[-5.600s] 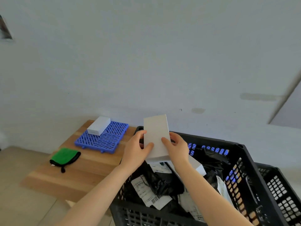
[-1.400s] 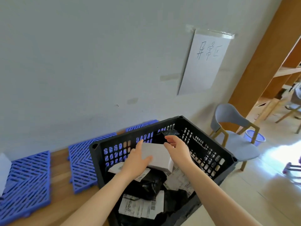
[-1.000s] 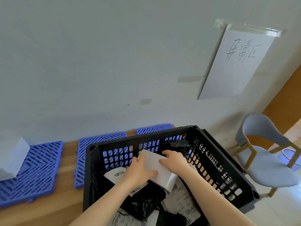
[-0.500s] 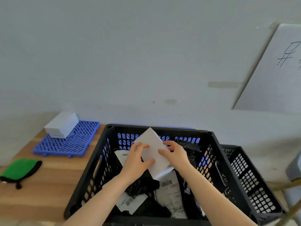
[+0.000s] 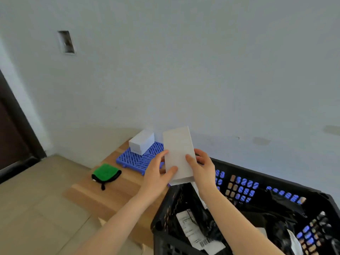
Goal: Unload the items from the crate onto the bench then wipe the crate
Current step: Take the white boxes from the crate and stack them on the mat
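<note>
Bench (image 5: 117, 192) now behind raised box (image 5: 179, 153)

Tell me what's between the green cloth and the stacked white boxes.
Head view: bare bench, then the blue grid mat under the boxes.

Left hand (image 5: 156, 173), right hand (image 5: 201, 170) held up close together, thumbs forward, seemingly pinching
</note>
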The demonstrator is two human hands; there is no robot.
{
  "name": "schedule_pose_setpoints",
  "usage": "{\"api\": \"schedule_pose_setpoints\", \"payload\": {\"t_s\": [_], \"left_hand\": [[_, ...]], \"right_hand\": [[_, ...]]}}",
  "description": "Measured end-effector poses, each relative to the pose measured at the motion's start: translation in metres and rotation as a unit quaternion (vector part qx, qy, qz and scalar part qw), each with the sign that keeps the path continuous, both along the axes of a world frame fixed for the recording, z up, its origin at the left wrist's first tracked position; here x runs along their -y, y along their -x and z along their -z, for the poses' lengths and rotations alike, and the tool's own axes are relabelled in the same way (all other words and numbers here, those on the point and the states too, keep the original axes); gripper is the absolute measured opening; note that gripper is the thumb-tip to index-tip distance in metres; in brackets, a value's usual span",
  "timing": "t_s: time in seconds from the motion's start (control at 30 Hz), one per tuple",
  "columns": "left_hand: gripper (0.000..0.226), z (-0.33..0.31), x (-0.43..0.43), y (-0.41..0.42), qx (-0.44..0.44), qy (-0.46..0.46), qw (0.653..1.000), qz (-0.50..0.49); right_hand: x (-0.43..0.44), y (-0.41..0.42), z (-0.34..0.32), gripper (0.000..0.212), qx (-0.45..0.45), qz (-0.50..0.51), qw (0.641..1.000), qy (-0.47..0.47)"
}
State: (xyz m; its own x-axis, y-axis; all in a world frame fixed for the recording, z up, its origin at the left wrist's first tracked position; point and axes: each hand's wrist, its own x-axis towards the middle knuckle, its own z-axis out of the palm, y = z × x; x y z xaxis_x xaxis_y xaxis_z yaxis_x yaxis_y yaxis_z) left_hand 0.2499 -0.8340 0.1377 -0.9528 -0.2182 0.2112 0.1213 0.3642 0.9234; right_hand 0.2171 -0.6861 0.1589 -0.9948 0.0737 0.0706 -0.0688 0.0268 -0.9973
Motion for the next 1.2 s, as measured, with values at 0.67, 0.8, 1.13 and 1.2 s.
{"api": "schedule_pose_setpoints", "payload": {"t_s": [0.67, 0.8, 1.13, 1.2], "left_hand": [[0.059, 0.033, 0.287, 0.068, 0.065, 0.023, 0.998, -0.01], [0.066, 0.044, 0.308, 0.11, 0.089, 0.026, 0.996, 0.008], [0.09, 0.065, 0.339, 0.229, 0.153, 0.057, 0.982, 0.091], [0.095, 0.074, 0.342, 0.251, 0.172, 0.068, 0.977, 0.109]], "right_hand": [[0.27, 0.077, 0.049, 0.062, 0.091, -0.108, 0.987, -0.072], [0.289, 0.12, 0.062, 0.066, 0.108, -0.099, 0.987, -0.067], [0.312, 0.224, 0.095, 0.068, 0.127, -0.052, 0.988, -0.072], [0.314, 0.242, 0.102, 0.067, 0.138, -0.041, 0.986, -0.082]]}}
